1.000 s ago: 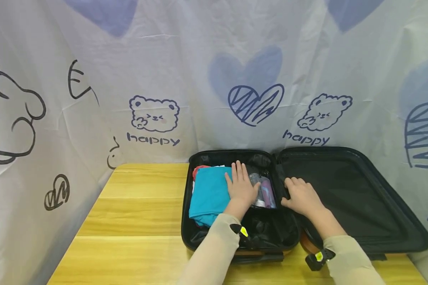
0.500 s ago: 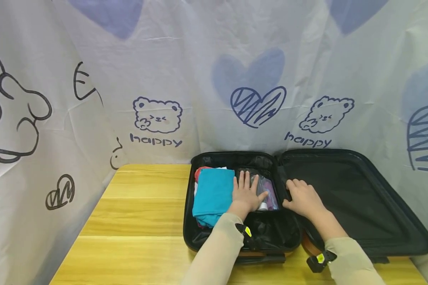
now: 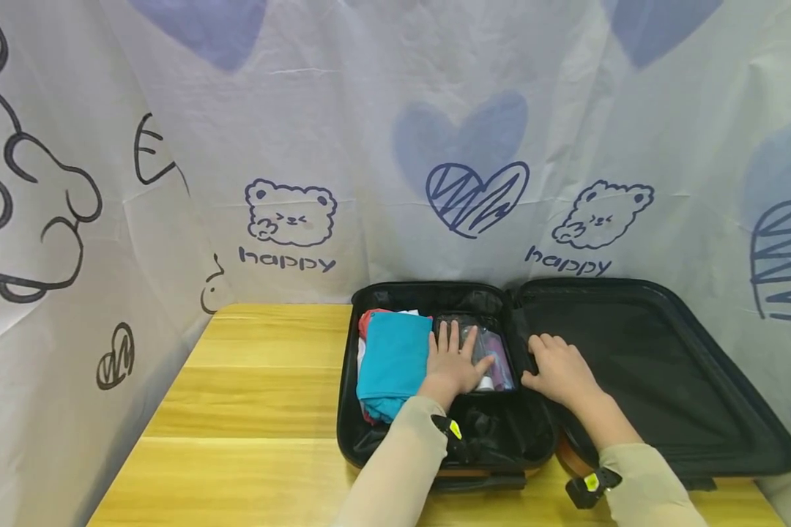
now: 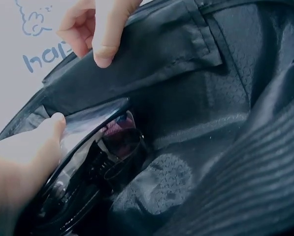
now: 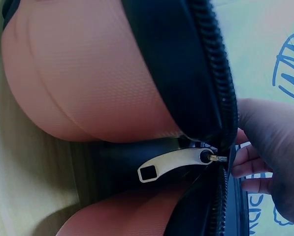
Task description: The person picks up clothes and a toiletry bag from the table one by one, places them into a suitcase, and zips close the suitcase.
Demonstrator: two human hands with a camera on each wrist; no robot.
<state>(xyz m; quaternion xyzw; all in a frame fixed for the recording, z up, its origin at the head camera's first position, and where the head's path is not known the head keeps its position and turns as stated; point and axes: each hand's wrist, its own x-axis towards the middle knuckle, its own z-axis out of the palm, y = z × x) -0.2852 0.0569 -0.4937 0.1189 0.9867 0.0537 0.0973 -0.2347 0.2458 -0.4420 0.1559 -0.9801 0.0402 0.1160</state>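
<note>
An opened black-lined suitcase (image 3: 346, 410) lies on the table. My left hand (image 3: 451, 367) rests with spread fingers on a clear toiletry bag (image 3: 503, 369) in its right half; a bottle with a white cap and a purple item show through the plastic. Left of this hand lies a folded turquoise garment (image 3: 395, 359). My right hand (image 3: 559, 367) holds the suitcase's edge by the hinge, thumb on the inner side. In the right wrist view its curled fingers (image 5: 252, 167) meet the zippered rim, near a metal zipper pull (image 5: 179, 163).
The open lid (image 3: 633, 373) lies flat to the right. Red and white cloth (image 3: 364, 322) peeks out under the turquoise garment. A black handle (image 3: 477, 481) sits on the suitcase's front side. Wooden table (image 3: 250, 395) extends to the left, with a printed curtain (image 3: 369, 146) behind.
My left hand has drawn back slightly toward me and off the garment's edge, onto the clear bag, fingers spreading wider. The right hand stays at the suitcase's edge.
</note>
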